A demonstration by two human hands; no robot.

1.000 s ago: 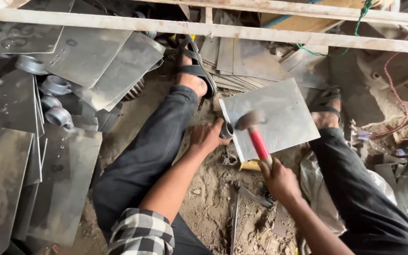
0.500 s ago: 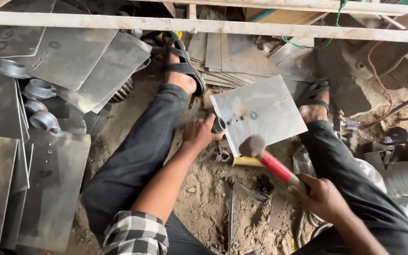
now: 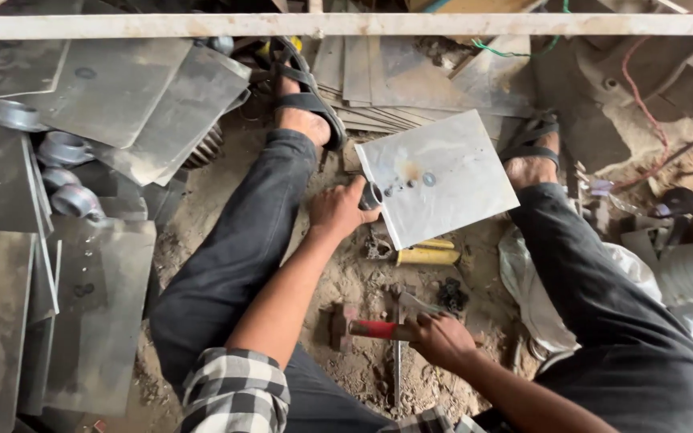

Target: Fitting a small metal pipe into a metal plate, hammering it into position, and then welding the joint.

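Two bare hands work at mid-frame: the left hand (image 3: 345,210) pinches the left edge of a square metal sheet (image 3: 436,176), centre-right, while the right hand (image 3: 440,340), lower centre, wraps its fingers around a red-handled hammer (image 3: 360,327) lying on the sandy ground (image 3: 354,277).

Soft, even daylight falls from above, with mild glare on the metal sheet (image 3: 436,176) (edges slightly stretched), shadows faint, focus sharp.
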